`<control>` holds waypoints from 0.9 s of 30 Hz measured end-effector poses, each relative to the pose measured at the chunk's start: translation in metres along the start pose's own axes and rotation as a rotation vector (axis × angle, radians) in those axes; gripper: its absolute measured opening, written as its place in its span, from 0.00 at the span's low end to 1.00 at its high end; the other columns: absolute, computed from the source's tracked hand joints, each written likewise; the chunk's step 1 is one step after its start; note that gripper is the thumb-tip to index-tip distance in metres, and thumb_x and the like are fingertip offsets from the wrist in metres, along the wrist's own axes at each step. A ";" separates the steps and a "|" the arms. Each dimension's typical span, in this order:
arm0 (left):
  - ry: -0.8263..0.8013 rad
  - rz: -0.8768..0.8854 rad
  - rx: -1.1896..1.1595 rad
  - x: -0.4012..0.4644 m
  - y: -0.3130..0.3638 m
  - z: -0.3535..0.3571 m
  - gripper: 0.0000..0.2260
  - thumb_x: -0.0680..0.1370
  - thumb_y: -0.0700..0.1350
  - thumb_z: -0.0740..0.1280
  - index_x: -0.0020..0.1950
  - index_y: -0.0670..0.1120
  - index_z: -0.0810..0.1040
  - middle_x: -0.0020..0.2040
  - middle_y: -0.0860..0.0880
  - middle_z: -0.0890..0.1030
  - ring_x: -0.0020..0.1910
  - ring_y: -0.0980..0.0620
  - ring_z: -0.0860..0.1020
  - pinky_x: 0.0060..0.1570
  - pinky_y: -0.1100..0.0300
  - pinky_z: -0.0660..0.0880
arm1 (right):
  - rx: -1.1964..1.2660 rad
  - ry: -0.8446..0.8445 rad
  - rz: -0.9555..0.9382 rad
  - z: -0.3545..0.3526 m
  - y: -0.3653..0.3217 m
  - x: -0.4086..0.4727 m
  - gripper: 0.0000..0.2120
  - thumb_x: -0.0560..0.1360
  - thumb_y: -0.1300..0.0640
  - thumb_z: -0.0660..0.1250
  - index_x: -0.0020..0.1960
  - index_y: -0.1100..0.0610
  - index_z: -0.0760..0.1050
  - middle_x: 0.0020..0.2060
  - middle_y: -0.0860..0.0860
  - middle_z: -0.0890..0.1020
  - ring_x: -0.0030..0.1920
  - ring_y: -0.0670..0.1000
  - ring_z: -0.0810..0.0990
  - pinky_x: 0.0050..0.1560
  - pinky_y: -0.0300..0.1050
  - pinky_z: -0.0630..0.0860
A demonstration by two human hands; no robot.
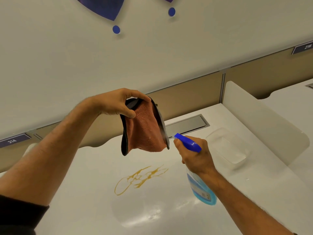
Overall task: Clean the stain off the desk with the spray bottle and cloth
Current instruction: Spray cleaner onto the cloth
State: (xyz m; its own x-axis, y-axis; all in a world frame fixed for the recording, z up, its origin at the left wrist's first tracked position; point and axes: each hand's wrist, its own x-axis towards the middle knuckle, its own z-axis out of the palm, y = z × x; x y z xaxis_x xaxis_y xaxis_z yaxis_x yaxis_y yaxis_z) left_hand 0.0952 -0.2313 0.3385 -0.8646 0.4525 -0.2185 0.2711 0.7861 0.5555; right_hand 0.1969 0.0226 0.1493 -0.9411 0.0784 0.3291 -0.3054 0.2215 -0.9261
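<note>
1. Head view: left hand (116,103) pinches an orange cloth (145,131), hanging below its fingers.
2. Right hand (194,153) grips a spray bottle (201,189), nozzle just beside the cloth.
3. A yellow stain (138,178) lies on the desk (84,200) beneath both hands.

the cloth (145,131) hangs above the stain (140,178) on the desk (84,192), spray bottle (199,182) just right, clear container (227,146) farther right.

Wall (59,56): cream, fitted with blue discs (116,29) | partition panels (264,77): beige, labelled 214 (12,141) and 216 (308,46) | counter (94,209): glossy white, light reflected | cable hatch (188,123): grey, recessed | side divider (264,119): white, rounded
</note>
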 end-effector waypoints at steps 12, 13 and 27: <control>-0.034 -0.003 -0.019 0.017 -0.025 0.074 0.30 0.67 0.41 0.67 0.67 0.62 0.78 0.62 0.59 0.77 0.57 0.61 0.77 0.48 0.67 0.76 | -0.050 0.132 0.223 -0.047 0.116 -0.012 0.20 0.71 0.40 0.68 0.55 0.53 0.73 0.47 0.53 0.80 0.45 0.55 0.81 0.42 0.46 0.83; -0.039 -0.009 -0.010 0.018 -0.029 0.082 0.30 0.67 0.41 0.67 0.67 0.63 0.78 0.62 0.59 0.77 0.56 0.62 0.77 0.47 0.67 0.77 | -0.056 0.126 0.235 -0.052 0.125 -0.013 0.21 0.71 0.41 0.69 0.56 0.52 0.72 0.49 0.52 0.79 0.47 0.54 0.81 0.42 0.43 0.81; -0.102 -0.032 0.002 0.010 -0.070 0.144 0.33 0.67 0.40 0.66 0.71 0.60 0.75 0.65 0.58 0.76 0.63 0.53 0.75 0.59 0.54 0.78 | -0.138 0.077 0.299 -0.084 0.171 -0.036 0.30 0.64 0.42 0.75 0.62 0.44 0.66 0.56 0.50 0.76 0.50 0.44 0.80 0.43 0.31 0.77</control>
State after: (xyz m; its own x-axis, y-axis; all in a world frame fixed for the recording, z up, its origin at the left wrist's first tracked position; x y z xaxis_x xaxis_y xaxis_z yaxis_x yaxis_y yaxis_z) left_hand 0.1285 -0.2210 0.1816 -0.8254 0.4673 -0.3168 0.2445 0.8017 0.5454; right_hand 0.1912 0.1398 -0.0056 -0.9707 0.2316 0.0639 0.0105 0.3066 -0.9518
